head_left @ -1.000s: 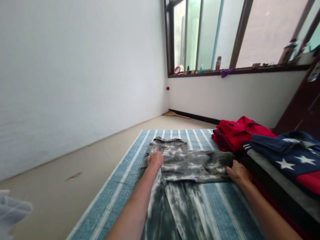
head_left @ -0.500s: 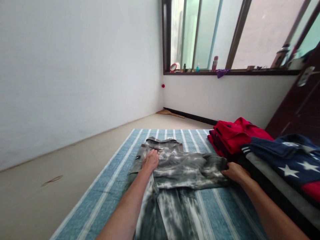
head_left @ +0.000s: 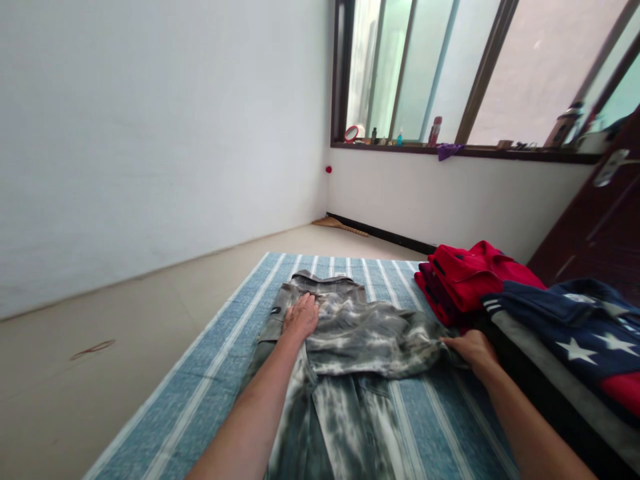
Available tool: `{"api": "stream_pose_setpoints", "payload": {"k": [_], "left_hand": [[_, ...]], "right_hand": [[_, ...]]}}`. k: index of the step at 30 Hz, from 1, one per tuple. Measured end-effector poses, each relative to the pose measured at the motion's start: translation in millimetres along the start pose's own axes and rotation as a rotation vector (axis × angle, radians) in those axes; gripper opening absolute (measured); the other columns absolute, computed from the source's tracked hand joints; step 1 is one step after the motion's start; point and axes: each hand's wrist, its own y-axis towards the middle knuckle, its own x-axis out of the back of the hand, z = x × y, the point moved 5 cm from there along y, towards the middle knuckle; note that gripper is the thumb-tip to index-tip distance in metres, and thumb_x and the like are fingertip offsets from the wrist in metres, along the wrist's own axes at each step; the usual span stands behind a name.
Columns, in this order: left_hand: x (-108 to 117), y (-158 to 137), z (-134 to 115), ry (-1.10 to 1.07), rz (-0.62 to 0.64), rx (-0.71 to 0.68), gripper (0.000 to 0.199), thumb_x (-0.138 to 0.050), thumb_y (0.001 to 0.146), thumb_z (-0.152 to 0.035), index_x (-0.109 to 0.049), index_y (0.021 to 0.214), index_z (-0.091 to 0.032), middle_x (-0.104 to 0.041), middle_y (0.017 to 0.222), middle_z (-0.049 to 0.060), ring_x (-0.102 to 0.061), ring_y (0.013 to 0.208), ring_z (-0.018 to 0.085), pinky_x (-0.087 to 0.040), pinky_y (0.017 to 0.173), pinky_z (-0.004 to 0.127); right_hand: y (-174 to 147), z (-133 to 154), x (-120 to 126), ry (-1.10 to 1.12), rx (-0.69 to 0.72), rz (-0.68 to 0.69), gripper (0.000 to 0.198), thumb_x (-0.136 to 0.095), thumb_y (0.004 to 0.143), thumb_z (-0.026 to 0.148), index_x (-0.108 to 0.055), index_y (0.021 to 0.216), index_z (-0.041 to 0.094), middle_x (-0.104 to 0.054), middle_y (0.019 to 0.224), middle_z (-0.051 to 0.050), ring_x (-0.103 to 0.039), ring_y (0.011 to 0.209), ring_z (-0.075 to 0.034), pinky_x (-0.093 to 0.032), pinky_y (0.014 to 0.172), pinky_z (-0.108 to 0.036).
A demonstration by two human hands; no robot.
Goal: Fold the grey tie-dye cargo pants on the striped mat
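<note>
A grey, white and dark green tie-dye jacket lies on a blue cloth with white stripes, its collar end away from me. One sleeve stretches across to the right. My left hand rests with its fingers laid out on the upper part of the jacket, near the sleeve's inner end. Around the sleeve's far end, my right hand is closed in a pinch. That end looks bunched and twisted beside my fingers.
Right of the jacket are folded red clothes and a navy garment with white stars over grey and black ones. A white wall rises beyond the floor at left. A dark door stands at right.
The sleeve's outer end has gone from flat to bunched and narrowed, and my right hand has shifted slightly. My left hand stays on the jacket. The view has tilted a little.
</note>
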Motion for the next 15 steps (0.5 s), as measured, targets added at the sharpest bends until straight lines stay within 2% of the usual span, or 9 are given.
{"api": "stream_pose_setpoints", "payload": {"k": [5, 8, 11, 13, 15], "left_hand": [[2.8, -2.6, -2.2, -0.004, -0.004, 0.022, 0.046, -0.035, 0.095, -0.026, -0.044, 0.14, -0.028, -0.04, 0.148, 0.004, -0.033, 0.137, 0.022, -0.026, 0.114, 0.038], [4.1, -3.0, -2.9, -0.009, -0.001, 0.035, 0.046, -0.034, 0.095, -0.026, -0.043, 0.14, -0.033, -0.042, 0.147, 0.002, -0.033, 0.137, 0.02, -0.026, 0.113, 0.039], [4.7, -2.5, -2.9, -0.015, 0.007, 0.045, 0.046, -0.033, 0.094, -0.027, -0.045, 0.139, -0.033, -0.042, 0.147, 0.002, -0.034, 0.136, 0.021, -0.028, 0.112, 0.04], [4.9, -2.4, -2.9, -0.017, 0.014, 0.046, 0.046, -0.033, 0.094, -0.028, -0.046, 0.138, -0.032, -0.042, 0.147, 0.003, -0.035, 0.136, 0.022, -0.029, 0.111, 0.04], [5.0, -3.2, -3.6, -0.016, 0.02, 0.04, 0.045, -0.033, 0.094, -0.029, -0.047, 0.137, -0.03, -0.042, 0.146, 0.004, -0.035, 0.135, 0.023, -0.029, 0.11, 0.039]], "right_hand": [[-16.0, 1.6, -9.5, 0.313, -0.013, -0.011, 0.03, -0.059, 0.078, 0.04, -0.064, 0.077, 0.01, -0.068, 0.068, -0.013, -0.068, 0.062, -0.023, -0.05, 0.049, -0.028], [-26.1, 17.4, 1.4, 0.405, 0.033, -0.02, 0.026, -0.063, 0.071, 0.031, -0.066, 0.086, 0.011, -0.069, 0.068, -0.01, -0.069, 0.065, -0.024, -0.05, 0.052, -0.028], [-45.3, 40.3, 44.1, 0.355, 0.214, -0.153, 0.04, -0.065, 0.064, 0.03, -0.068, 0.101, 0.016, -0.071, 0.076, -0.007, -0.068, 0.077, -0.025, -0.051, 0.065, -0.031], [-68.1, 52.4, 87.5, 0.171, 0.437, -0.4, 0.046, -0.059, 0.07, 0.04, -0.068, 0.111, 0.02, -0.071, 0.08, -0.007, -0.067, 0.078, -0.026, -0.049, 0.07, -0.035], [-89.2, 48.7, 124.2, 0.028, 0.543, -0.609, 0.05, -0.051, 0.074, 0.047, -0.066, 0.116, 0.023, -0.071, 0.088, -0.009, -0.066, 0.076, -0.026, -0.049, 0.071, -0.038]]}}
